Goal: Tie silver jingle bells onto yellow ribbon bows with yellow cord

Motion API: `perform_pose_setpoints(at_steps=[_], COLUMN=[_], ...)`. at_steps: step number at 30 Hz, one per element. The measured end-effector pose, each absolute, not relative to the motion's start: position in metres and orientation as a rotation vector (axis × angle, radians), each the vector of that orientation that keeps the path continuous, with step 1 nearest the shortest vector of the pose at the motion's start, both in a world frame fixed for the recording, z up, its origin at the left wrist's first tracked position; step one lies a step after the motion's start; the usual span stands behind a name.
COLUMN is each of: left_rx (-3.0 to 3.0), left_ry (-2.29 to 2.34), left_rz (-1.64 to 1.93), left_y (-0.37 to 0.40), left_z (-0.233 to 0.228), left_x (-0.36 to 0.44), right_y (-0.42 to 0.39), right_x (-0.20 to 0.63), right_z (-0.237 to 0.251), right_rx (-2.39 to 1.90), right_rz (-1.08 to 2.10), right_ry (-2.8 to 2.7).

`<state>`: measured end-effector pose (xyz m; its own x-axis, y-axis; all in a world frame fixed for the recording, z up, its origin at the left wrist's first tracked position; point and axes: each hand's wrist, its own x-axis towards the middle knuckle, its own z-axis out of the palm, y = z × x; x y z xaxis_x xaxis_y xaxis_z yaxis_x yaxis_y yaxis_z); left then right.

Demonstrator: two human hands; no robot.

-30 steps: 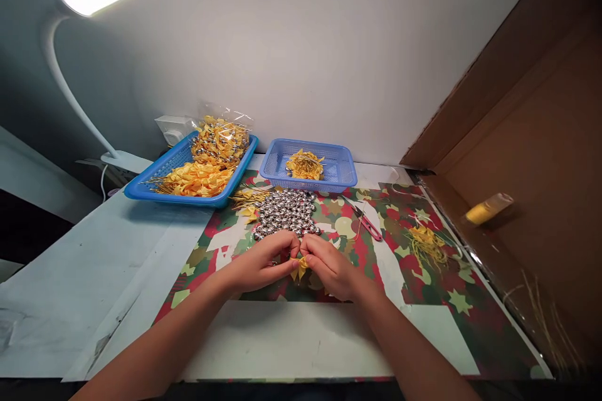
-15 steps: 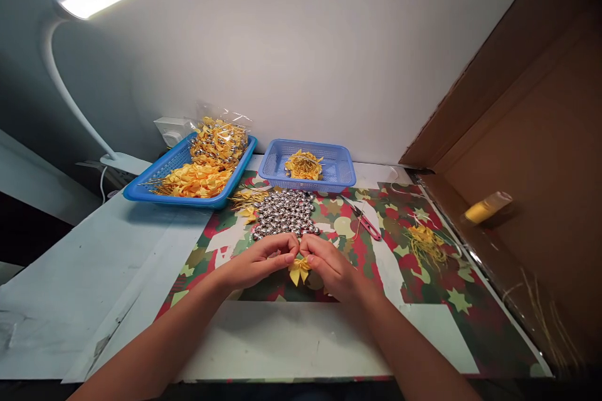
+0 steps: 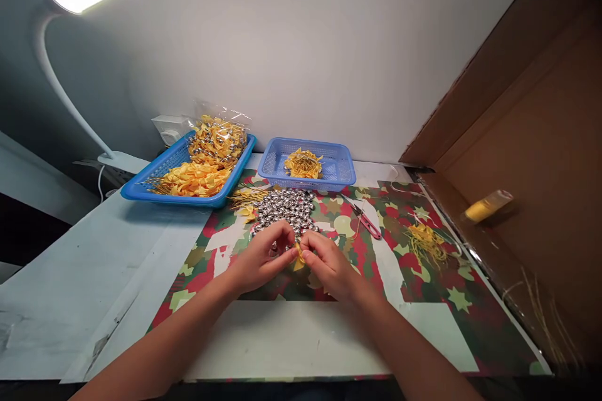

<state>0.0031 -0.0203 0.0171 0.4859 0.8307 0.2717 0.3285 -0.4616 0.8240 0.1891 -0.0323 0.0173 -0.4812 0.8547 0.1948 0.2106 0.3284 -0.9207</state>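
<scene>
My left hand (image 3: 261, 258) and my right hand (image 3: 328, 266) meet fingertip to fingertip over the patterned mat (image 3: 423, 288). Together they pinch a small yellow ribbon bow (image 3: 299, 255), mostly hidden by the fingers. Just beyond my fingers lies a pile of small silver bells (image 3: 285, 210). Whether a bell is in my left hand I cannot tell.
A large blue tray (image 3: 145, 187) with yellow bows and a clear bag stands at the back left. A smaller blue basket (image 3: 338, 166) holds yellow pieces. Red snips (image 3: 365, 223) and a yellow thread tangle (image 3: 426, 241) lie right. A cardboard wall (image 3: 531, 156) closes the right side.
Both hands have drawn a little nearer the bell pile. The bow hung visibly below my fingers half a second ago; now my fingers cover most of it.
</scene>
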Motion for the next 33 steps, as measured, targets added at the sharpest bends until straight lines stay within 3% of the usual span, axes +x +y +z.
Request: perform_pose_setpoints(at_steps=[3,9,16,33], left_rx=[2.143,1.819,1.482,1.855], left_ry=[1.026,1.055,1.036,1.121], left_rz=[1.096,1.000,0.985,0.956], left_y=[-0.024,-0.025,-0.018,-0.022], left_z=[0.014,0.014,0.010,0.010], left_x=[0.009,0.013,0.008,0.006], right_y=[-0.033,-0.034,-0.031,-0.030], right_x=[0.184,0.182,0.190,0.190], right_z=[0.014,0.010,0.020,0.013], right_rx=[-1.037,-1.022,-1.097,-1.160], right_rz=[1.098,1.112,0.752,0.607], right_ry=[-1.778,-1.687,-1.862,-2.034])
